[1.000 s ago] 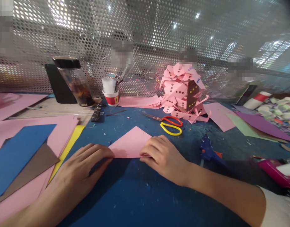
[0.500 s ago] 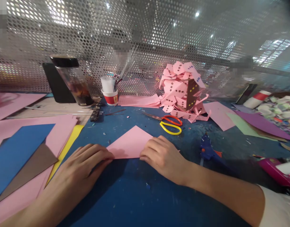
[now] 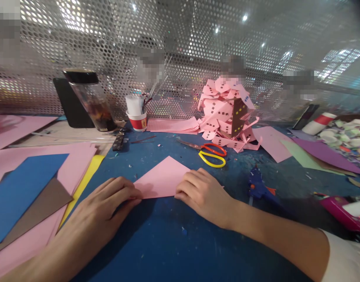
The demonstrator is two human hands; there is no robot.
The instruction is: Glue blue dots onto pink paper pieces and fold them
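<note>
A sheet of pink paper [image 3: 165,178] lies on the blue table in front of me, its visible part a triangle with the point away from me and a straight edge toward me. My left hand [image 3: 109,203] pinches its left corner between thumb and fingers. At the right side, my right hand [image 3: 202,196] is closed over the paper with bent fingers, covering that corner. Beyond the paper lie scissors [image 3: 212,159] with one red and one yellow handle loop. A blue glue gun [image 3: 260,186] rests to the right of my right hand.
A pink paper model [image 3: 218,109] stands at the back, near a paper cup [image 3: 137,120] of sticks and a dark-lidded bottle [image 3: 94,102]. Blue card [image 3: 27,184] tops stacked sheets at left. Purple paper [image 3: 329,152] and a magenta tool [image 3: 341,211] lie at right.
Both hands keep their hold on the pink paper. Its near left edge has shifted very slightly toward me; otherwise things look the same.
</note>
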